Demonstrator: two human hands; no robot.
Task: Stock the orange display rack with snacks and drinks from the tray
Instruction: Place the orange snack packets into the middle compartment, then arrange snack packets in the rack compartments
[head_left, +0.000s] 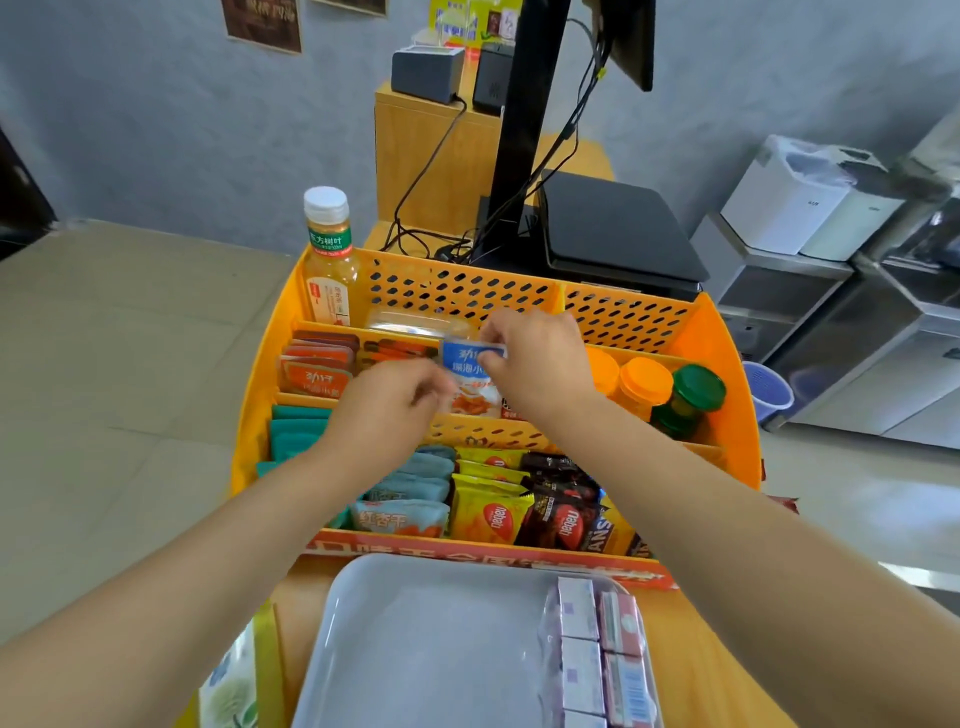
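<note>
Nearest us: a grey tray (415, 649), mostly bare, with one shrink-wrapped pack of small cartons (597, 654) along its right edge. We judge the stocking well along, this pack being what is left to move.

Next: the orange display rack (727, 364), front tier. It holds teal packets at left, pale blue dried-fruit packets (402, 514), yellow wafer packs (485, 512) and dark wafer packs (561, 514), all standing in rows.

Middle tier, step in hand: we are seating a blue-and-white snack packet (470, 379) in the centre compartment. Our right hand (535, 358) pinches its top edge between thumb and fingers. Our left hand (395, 395) has its fingers curled against the packet's left side; motion blur means we cannot tell whether it grips or only steadies. The packet stands nearly upright, a glossy soft pouch with an orange food picture low on its face. Orange-red packets (317, 364) fill the compartment to its left; orange-capped bottles (644, 382) and green-capped jars (696, 389) stand to its right.

Next move, as we judge: press the packet down behind the perforated divider, let go, then return for the cartons.

Back tier: one tea bottle (330, 260) upright at far left and a clear container lying beside it.
</note>
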